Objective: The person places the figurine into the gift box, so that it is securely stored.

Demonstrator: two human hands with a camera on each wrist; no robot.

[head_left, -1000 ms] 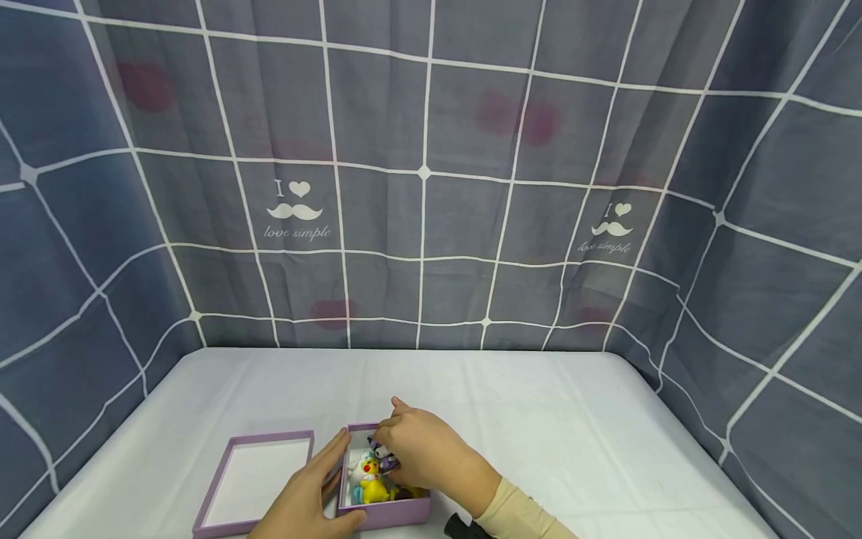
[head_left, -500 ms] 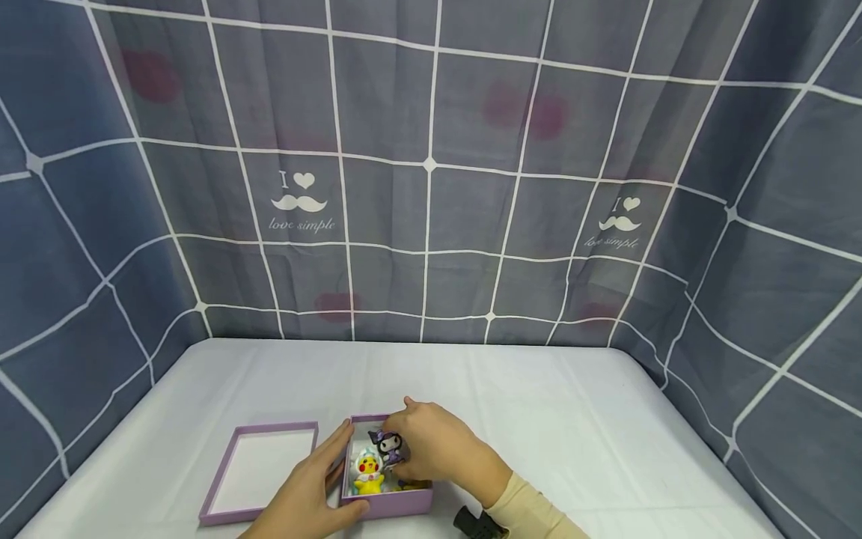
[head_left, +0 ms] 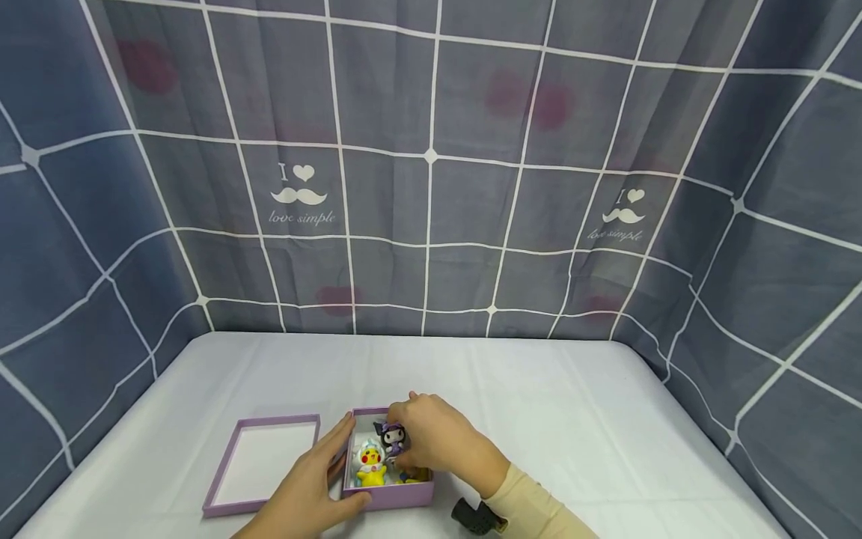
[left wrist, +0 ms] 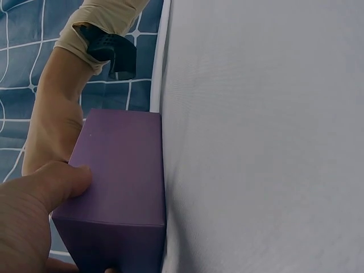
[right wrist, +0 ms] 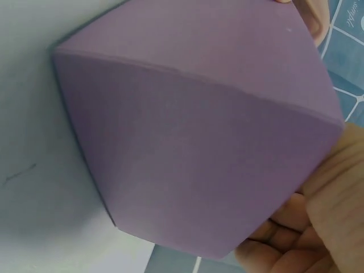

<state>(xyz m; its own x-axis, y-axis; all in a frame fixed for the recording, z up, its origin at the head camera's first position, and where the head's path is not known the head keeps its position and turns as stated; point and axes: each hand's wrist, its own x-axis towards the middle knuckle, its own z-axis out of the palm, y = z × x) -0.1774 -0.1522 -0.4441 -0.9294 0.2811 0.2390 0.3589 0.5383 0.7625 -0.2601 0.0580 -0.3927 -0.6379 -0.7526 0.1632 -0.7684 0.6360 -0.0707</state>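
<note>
The left hand grips the purple box, lower centre, while the right hand reaches inside beside the dark figurine, pinch indeterminable; crowded fingers could jostle the neighbouring yellow figurine

Booth w/ curtains, wht tbl

Figurines inside open purple box
</note>
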